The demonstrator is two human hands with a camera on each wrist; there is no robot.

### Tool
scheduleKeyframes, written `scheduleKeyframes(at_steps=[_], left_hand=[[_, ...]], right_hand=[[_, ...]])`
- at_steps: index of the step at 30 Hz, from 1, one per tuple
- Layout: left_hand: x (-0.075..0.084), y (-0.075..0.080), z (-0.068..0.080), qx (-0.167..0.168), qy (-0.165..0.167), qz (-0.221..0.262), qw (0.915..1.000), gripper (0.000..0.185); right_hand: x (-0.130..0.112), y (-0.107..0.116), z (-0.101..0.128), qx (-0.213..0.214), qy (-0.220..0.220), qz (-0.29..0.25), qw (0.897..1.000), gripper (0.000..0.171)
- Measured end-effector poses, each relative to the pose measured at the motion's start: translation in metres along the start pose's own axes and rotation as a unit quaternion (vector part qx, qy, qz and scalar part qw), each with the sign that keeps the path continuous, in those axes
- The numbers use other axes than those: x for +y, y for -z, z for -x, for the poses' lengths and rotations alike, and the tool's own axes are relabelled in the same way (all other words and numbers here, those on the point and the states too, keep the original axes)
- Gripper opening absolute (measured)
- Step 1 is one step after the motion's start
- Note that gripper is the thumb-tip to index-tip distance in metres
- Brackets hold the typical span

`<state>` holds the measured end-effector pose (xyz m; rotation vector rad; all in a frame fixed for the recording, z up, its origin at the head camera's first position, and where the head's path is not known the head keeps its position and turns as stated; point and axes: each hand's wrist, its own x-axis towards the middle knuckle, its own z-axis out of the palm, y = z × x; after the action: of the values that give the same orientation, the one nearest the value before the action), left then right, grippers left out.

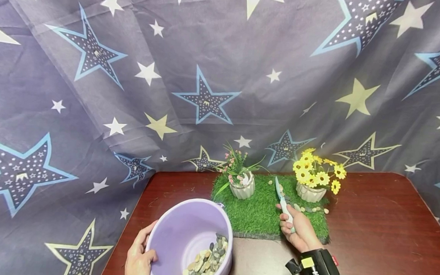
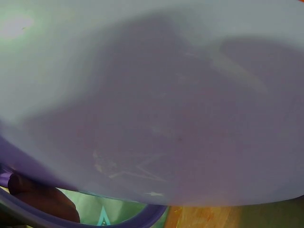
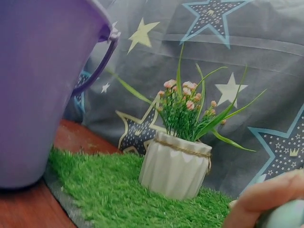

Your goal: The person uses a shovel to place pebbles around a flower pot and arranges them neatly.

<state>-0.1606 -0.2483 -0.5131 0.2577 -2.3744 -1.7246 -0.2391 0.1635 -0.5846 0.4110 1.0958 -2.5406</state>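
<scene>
My left hand (image 1: pixel 139 253) grips the rim of a lilac bucket (image 1: pixel 170 234), thumb over the edge. The bucket tilts toward me, and pebbles (image 1: pixel 207 261) in grey and cream lie at its lower right. Its pale wall (image 2: pixel 156 104) fills most of the left wrist view. My right hand (image 1: pixel 299 229) holds a small trowel (image 1: pixel 284 206) by its white handle, the light blue blade pointing away over the artificial grass mat (image 1: pixel 254 218). Several loose pebbles (image 1: pixel 307 209) lie on the mat beyond that hand. In the right wrist view only some fingers (image 3: pixel 270 192) and part of the handle show.
A white pot with pink flowers (image 1: pixel 242 189) stands at the mat's back left. Another white pot (image 1: pixel 310 193) with yellow flowers (image 1: pixel 313 169) stands at the back right. The reddish-brown table (image 1: pixel 379 229) ends at a star-patterned curtain (image 1: pixel 224 50) behind.
</scene>
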Motion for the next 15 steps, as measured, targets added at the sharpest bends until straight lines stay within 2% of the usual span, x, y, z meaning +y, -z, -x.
scheduleKeyframes(at_steps=[5, 15], left_hand=[[0.0001, 0.0002, -0.0004, -0.001, 0.0, 0.01, 1.0, 0.085], [-0.0006, 0.0005, 0.0, -0.003, 0.004, 0.009, 0.9999, 0.085]], right_hand=[[-0.0009, 0.0001, 0.0002, -0.022, -0.003, -0.036, 0.999, 0.039], [-0.0013, 0.0, 0.0007, -0.034, -0.012, -0.074, 0.997, 0.038]])
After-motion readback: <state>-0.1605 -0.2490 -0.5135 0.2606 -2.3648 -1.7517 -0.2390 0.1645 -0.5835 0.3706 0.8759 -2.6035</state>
